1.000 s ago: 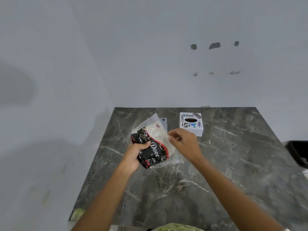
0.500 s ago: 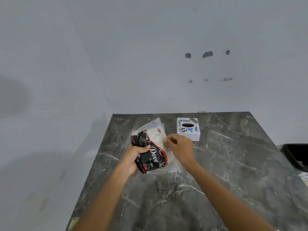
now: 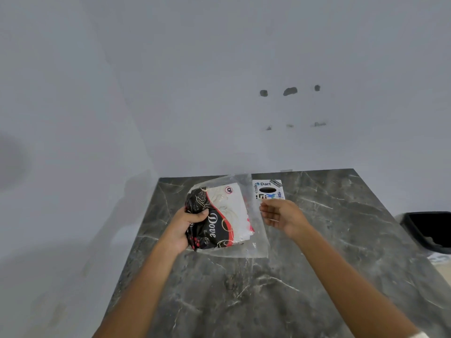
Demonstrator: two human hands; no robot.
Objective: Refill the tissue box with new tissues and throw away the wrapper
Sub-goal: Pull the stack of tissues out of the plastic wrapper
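A tissue pack (image 3: 223, 214) in a black, red and white plastic wrapper marked "Dove" lies on the dark marble table (image 3: 280, 289). My left hand (image 3: 186, 225) grips the pack's black left end. My right hand (image 3: 280, 214) hovers just right of the pack with its fingers loosely curled and nothing in them. Behind that hand stands the white tissue box (image 3: 268, 190) with stickers and a dark oval slot on top; its front is partly hidden by my fingers.
A black bin (image 3: 429, 230) sits off the table's right edge. Pale walls (image 3: 219, 93) close the table's far and left sides.
My right hand has let go of the wrapper's right side and drawn away to the right. The pack now lies flatter and more spread out. The left hand keeps its grip.
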